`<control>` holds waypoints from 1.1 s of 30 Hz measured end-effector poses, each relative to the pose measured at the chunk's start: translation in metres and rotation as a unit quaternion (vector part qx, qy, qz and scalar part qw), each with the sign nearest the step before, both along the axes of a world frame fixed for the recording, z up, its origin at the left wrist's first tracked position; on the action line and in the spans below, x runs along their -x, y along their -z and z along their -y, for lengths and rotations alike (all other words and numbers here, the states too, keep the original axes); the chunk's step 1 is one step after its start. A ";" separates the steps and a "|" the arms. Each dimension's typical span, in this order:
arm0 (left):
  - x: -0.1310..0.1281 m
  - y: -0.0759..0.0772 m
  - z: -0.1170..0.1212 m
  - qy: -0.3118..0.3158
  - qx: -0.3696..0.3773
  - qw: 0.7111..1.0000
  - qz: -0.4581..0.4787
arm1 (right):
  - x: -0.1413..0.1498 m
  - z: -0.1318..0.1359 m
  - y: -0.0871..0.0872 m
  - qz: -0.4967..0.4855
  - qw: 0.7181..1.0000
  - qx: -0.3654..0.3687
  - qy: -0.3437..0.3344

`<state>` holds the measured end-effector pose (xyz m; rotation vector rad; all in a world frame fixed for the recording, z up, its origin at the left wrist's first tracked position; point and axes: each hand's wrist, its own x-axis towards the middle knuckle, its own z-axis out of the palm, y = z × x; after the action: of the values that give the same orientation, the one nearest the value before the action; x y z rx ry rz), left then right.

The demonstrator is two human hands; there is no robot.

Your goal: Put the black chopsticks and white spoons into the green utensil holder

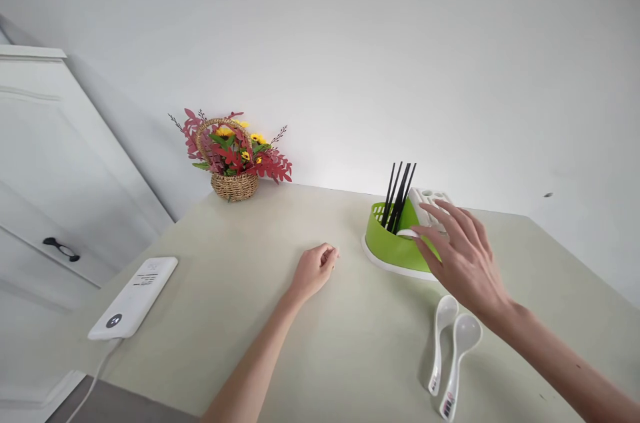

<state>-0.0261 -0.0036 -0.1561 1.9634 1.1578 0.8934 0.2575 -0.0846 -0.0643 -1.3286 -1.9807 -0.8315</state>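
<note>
My right hand (463,259) reaches over a green and white cutlery holder (389,246). Its thumb and index finger pinch the end of a white spoon (409,233) at the holder's rim, while the other fingers stretch out above. Most of that spoon is hidden by the hand and the holder. Several black chopsticks (399,199) stand upright in the perforated left section. Two white spoons (447,309) lie side by side on the table below my right wrist, handles toward me. My left hand (315,268) rests on the tabletop, loosely curled, with nothing visible in it.
A wicker basket of red and yellow flowers (235,186) stands at the table's back left. On the left edge lies a white power bank (135,296) with a cable (100,373) hanging off. A white cabinet (50,163) stands left of the table (240,316), and a wall rises behind.
</note>
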 end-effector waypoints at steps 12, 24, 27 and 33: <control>-0.002 0.000 -0.001 0.002 -0.022 0.999 -0.024 | -0.049 0.075 0.009 -0.090 0.995 0.003 0.035; -0.007 -0.007 0.003 -0.011 -0.027 0.999 -0.030 | -0.099 0.093 0.071 -0.308 0.799 0.502 0.119; -0.006 -0.007 0.004 -0.020 -0.020 0.999 -0.027 | -0.087 0.086 0.075 -0.299 0.799 0.509 0.116; -0.005 -0.008 0.005 -0.023 -0.017 0.999 -0.020 | -0.085 0.085 0.060 -0.331 0.745 0.571 0.092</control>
<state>-0.0216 -0.0083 -0.1480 1.9971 1.2217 0.9061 0.3421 -0.1692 -0.1246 -2.0584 -1.6870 0.9470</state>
